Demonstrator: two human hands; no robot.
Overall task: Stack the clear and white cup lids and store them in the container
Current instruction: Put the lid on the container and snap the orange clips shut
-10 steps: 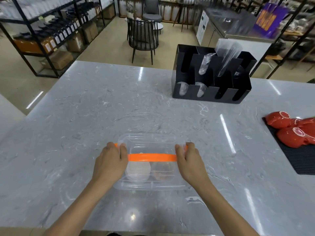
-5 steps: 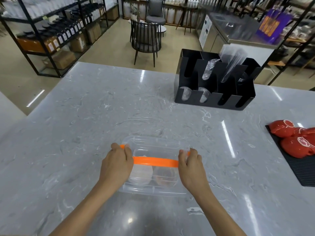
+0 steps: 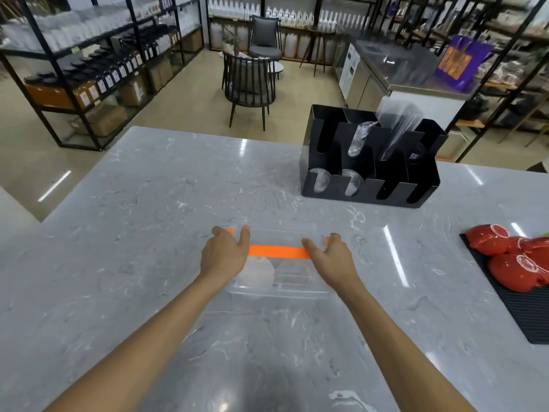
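Observation:
A clear plastic container (image 3: pixel 279 288) with an orange handle strap (image 3: pixel 277 251) sits on the grey marble counter (image 3: pixel 148 233) in front of me. Through its clear top a white stack of cup lids (image 3: pixel 260 275) shows in the left half. The clear lids beside it are hard to make out. My left hand (image 3: pixel 224 257) grips the container's left end, with its fingers over the edge. My right hand (image 3: pixel 329 260) grips the right end in the same way. Both arms are stretched out forward.
A black cup-and-lid organiser (image 3: pixel 368 162) with clear cups and plastic sleeves stands at the back right of the counter. Red cups (image 3: pixel 517 263) lie on a black ribbed mat (image 3: pixel 528 316) at the right edge. Beyond the counter are chairs and shelving.
The container has slid away from me across the counter, held between both hands. My arms have stretched out further.

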